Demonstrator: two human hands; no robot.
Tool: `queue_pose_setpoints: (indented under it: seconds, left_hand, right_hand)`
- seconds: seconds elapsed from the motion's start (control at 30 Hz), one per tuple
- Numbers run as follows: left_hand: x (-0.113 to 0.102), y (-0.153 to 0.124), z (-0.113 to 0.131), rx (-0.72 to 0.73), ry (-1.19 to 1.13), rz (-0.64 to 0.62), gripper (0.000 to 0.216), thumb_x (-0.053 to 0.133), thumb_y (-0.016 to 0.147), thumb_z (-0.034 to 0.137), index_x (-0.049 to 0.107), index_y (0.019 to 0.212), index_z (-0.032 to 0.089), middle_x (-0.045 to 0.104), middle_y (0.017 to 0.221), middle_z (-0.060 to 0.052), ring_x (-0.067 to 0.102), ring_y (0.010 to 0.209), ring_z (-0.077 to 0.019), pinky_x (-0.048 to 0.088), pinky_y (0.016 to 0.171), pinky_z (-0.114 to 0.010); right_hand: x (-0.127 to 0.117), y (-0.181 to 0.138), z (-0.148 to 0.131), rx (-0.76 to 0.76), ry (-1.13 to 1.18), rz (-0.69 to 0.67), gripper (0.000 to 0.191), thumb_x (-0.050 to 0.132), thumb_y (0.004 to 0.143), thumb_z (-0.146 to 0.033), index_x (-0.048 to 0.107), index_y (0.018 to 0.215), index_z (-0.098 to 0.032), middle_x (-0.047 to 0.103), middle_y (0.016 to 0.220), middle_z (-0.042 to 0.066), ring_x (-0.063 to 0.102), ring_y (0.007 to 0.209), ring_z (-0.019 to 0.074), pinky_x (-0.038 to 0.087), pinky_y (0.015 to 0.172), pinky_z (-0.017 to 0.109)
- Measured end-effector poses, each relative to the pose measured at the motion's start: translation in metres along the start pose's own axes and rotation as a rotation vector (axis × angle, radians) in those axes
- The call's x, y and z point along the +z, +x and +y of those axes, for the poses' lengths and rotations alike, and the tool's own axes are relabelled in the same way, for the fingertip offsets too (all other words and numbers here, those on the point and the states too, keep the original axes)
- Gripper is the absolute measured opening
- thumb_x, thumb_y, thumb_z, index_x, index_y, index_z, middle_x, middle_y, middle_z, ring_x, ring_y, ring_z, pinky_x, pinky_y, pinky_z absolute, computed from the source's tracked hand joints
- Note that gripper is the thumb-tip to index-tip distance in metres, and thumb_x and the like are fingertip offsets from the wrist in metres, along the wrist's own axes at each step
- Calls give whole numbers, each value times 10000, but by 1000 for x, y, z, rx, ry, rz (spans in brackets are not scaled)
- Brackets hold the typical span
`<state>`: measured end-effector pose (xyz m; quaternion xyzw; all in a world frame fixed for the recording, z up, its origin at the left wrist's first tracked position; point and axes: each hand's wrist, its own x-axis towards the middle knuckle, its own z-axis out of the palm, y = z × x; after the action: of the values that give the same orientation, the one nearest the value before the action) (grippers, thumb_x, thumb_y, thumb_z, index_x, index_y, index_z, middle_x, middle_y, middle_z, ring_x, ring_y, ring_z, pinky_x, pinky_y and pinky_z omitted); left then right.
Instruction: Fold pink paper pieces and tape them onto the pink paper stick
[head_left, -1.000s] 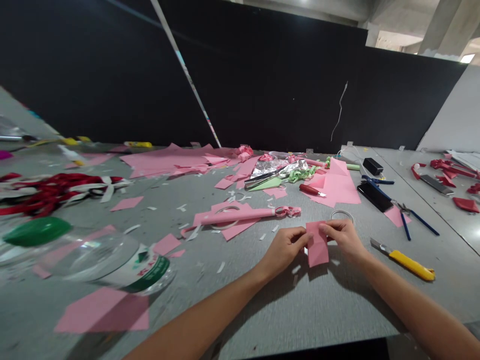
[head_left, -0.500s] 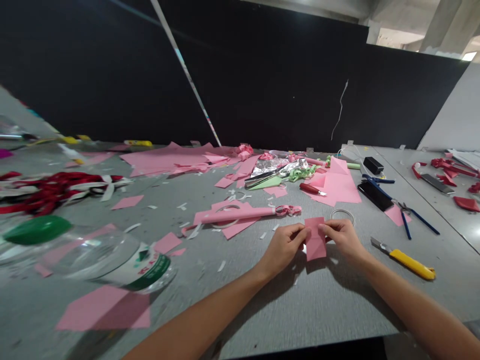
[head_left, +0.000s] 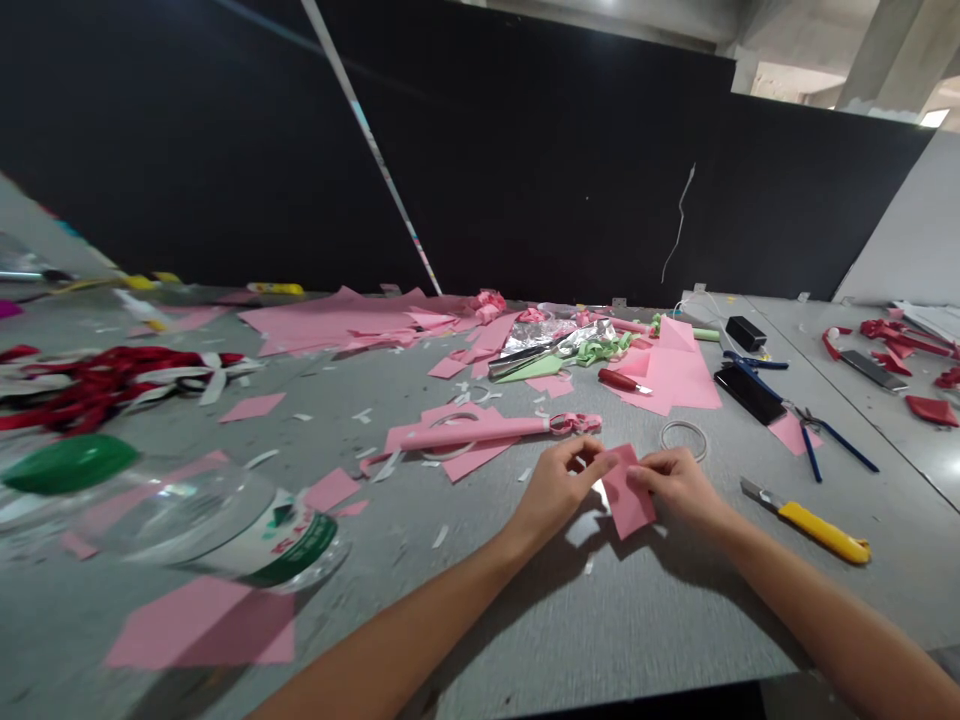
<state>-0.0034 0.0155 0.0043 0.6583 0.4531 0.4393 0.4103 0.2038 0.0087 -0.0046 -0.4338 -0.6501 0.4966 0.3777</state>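
A small pink paper piece is held just above the grey table between both hands. My left hand pinches its upper left edge with thumb and fingertips. My right hand pinches its right edge, fingers curled. The paper is tilted, its lower corner pointing down to the right. A rolled pink paper tube with a curled end lies just beyond my left hand. A clear tape ring lies beyond my right hand.
A yellow utility knife lies right of my right hand, blue-handled pliers and a black box farther back. A clear bottle with green cap lies at left. Pink sheets, foil, red ribbon and paper scraps litter the table.
The pink piece has turned from upright to tilted and both hands have shifted slightly left and down. My left fingers have re-gripped its top edge.
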Motion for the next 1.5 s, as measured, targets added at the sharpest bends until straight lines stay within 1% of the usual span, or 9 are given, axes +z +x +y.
queue_pose_setpoints:
  seconds: [0.2, 0.33, 0.6, 0.83, 1.03, 1.17, 1.27, 1.37, 1.5]
  left_hand:
    - [-2, 2, 3, 29, 16, -185, 211, 717, 844, 391, 795, 812, 197, 765, 842, -55, 647, 795, -221, 454, 748, -333]
    - [2, 0, 0, 27, -13, -184, 243, 686, 863, 378, 784, 732, 198, 754, 787, -59, 640, 777, -224, 448, 766, -346]
    - [-3, 6, -10, -43, -172, 59, 273, 745, 829, 426, 734, 694, 189, 649, 682, -11, 537, 664, -178, 400, 663, -302]
    - [-4, 13, -20, -104, -232, 239, 298, 802, 772, 466, 766, 733, 173, 685, 724, -25, 565, 701, -184, 425, 687, -289]
    - [-28, 31, -26, -135, -294, 480, 391, 850, 682, 548, 741, 731, 176, 686, 711, -22, 569, 696, -185, 438, 676, -286]
    - [-26, 26, -18, -80, -181, 357, 342, 805, 767, 517, 761, 754, 178, 710, 749, -24, 597, 730, -189, 452, 707, -288]
    - [-13, 13, -9, -61, -117, 173, 301, 753, 820, 471, 753, 746, 178, 687, 712, -14, 585, 685, -180, 435, 667, -286]
    - [-2, 3, -1, -17, -73, 24, 256, 720, 835, 413, 751, 731, 182, 690, 712, -18, 587, 690, -182, 444, 681, -293]
    - [3, 0, 1, 5, -55, -25, 239, 713, 842, 401, 759, 738, 191, 707, 733, -29, 606, 719, -198, 451, 703, -309]
  right_hand:
    - [7, -6, 3, -43, -221, -128, 382, 556, 927, -376, 505, 592, -201, 369, 594, -38, 318, 584, 122, 228, 555, 302]
    - [9, -5, 4, -23, -242, -137, 335, 541, 915, -350, 490, 617, -206, 391, 607, -35, 335, 591, 126, 244, 559, 296]
    - [8, -6, -2, -42, -221, -68, 360, 557, 954, -348, 507, 627, -205, 407, 610, -33, 343, 599, 131, 257, 578, 301]
    - [4, -3, -1, -8, -212, -44, 332, 579, 964, -286, 696, 676, -171, 627, 628, 7, 503, 600, 138, 347, 607, 281]
    - [-2, -2, -1, 16, -250, 19, 327, 601, 955, -242, 768, 685, -163, 724, 642, 56, 558, 574, 151, 379, 581, 290]
    - [-6, 1, -2, -79, -169, 174, 241, 660, 962, -323, 838, 885, -180, 824, 887, 120, 714, 781, 233, 510, 707, 344]
    - [-3, -1, -3, -114, -144, 133, 235, 744, 924, -351, 852, 1083, -214, 832, 1072, 133, 749, 969, 278, 559, 827, 388]
    - [4, -4, -1, -119, -144, 23, 211, 717, 941, -352, 861, 1015, -218, 835, 983, 103, 740, 883, 248, 548, 774, 358]
    - [11, -5, 5, -130, -149, 29, 277, 649, 961, -343, 858, 889, -174, 815, 827, 77, 675, 722, 199, 471, 664, 310]
